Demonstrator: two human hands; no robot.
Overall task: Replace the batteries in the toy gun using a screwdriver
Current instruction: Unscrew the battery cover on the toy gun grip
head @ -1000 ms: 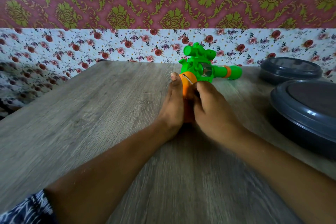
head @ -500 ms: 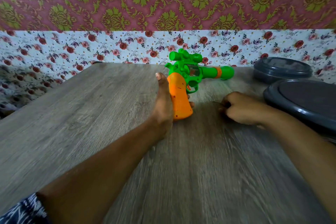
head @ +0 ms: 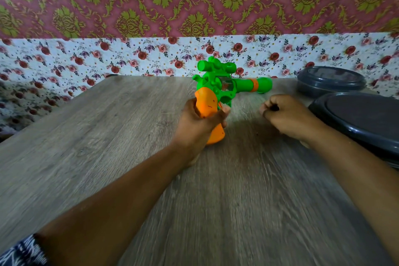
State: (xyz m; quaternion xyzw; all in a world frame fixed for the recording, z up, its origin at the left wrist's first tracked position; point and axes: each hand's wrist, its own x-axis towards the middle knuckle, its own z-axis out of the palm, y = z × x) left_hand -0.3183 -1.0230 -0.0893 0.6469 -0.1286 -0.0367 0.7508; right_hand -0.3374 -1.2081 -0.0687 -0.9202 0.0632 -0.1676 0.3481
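Green-orange toy gun (head: pixel 224 90) gripped by left hand (head: pixel 198 125), right hand (head: pixel 289 116) fisted (perhaps holding something small — blurred)

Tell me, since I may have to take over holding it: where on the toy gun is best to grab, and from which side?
Grip the orange handle, coming from the near side, as the left hand does now. The toy gun stands with its handle pointing towards the person and its barrel running off to the right, so the handle is probably the easiest part to wrap fingers round.
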